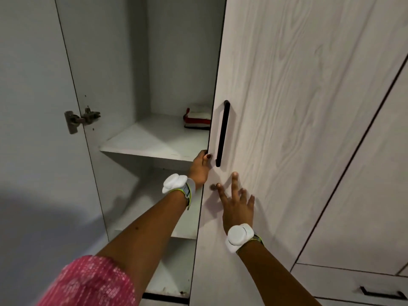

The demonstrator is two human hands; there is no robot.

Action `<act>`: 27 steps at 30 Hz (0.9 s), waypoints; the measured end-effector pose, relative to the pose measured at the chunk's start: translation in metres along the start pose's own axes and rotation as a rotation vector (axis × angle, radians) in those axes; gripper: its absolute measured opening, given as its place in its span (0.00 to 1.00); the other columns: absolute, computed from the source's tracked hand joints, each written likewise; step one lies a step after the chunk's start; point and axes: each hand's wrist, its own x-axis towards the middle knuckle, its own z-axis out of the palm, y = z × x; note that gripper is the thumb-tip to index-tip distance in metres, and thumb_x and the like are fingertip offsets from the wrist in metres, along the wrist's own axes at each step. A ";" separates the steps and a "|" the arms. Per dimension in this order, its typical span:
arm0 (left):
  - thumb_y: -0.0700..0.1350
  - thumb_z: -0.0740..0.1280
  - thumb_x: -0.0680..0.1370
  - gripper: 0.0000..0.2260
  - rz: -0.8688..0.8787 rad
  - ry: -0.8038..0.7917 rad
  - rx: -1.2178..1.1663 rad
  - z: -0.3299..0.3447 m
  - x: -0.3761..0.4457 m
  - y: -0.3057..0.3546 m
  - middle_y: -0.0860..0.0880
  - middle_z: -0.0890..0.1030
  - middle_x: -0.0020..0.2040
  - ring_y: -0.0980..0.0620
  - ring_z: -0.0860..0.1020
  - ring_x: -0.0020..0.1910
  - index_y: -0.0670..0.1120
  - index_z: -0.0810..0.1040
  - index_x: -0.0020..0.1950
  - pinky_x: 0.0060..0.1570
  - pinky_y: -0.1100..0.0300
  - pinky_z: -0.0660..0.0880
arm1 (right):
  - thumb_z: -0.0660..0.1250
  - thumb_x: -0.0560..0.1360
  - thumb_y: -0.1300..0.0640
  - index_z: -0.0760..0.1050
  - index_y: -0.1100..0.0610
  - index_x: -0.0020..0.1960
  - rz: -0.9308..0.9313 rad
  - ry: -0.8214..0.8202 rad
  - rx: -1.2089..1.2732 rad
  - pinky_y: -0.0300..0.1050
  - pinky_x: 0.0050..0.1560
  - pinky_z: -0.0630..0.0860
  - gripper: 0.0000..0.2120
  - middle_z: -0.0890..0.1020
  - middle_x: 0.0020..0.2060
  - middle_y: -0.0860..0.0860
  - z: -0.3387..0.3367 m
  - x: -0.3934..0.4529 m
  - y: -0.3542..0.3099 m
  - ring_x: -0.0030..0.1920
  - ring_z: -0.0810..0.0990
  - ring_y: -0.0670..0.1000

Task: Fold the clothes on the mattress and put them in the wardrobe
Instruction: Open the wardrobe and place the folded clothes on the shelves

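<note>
**Both hands at the wardrobe door**

A pink sleeve (88, 283) shows near left. On the upper shelf (154, 140), far right, lies a folded red-and-white garment (197, 117), long axis left to right. The left hand (199, 168) curls its fingers round the door (298, 129) edge. The right hand (237, 206) presses spread fingers flat beside the keyhole (213, 187), below the upright black handle (223, 133).

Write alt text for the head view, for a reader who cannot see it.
A person's left hand grips the edge of a pale wood-grain wardrobe door while the right hand lies spread open against its front, below the black handle. Inside, a folded white and red cloth lies on a shelf.
</note>
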 end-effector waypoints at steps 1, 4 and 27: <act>0.44 0.53 0.84 0.15 -0.010 -0.015 -0.011 0.000 0.007 -0.002 0.43 0.74 0.49 0.49 0.71 0.47 0.34 0.72 0.59 0.38 0.63 0.65 | 0.58 0.79 0.63 0.36 0.43 0.76 0.006 -0.009 0.014 0.59 0.67 0.65 0.39 0.21 0.68 0.58 0.002 0.005 -0.001 0.68 0.65 0.64; 0.48 0.53 0.84 0.16 -0.011 -0.015 -0.018 0.005 0.025 -0.016 0.44 0.74 0.48 0.50 0.72 0.45 0.36 0.72 0.59 0.41 0.62 0.66 | 0.58 0.76 0.69 0.33 0.40 0.75 0.000 -0.021 0.038 0.44 0.42 0.73 0.45 0.15 0.62 0.56 0.004 0.020 -0.004 0.39 0.73 0.52; 0.53 0.56 0.75 0.18 0.320 0.227 0.805 -0.173 -0.203 0.000 0.46 0.77 0.61 0.42 0.75 0.60 0.50 0.75 0.62 0.59 0.46 0.72 | 0.78 0.56 0.60 0.69 0.56 0.57 -0.465 0.426 0.323 0.37 0.21 0.64 0.32 0.81 0.34 0.55 -0.057 -0.100 -0.130 0.17 0.70 0.55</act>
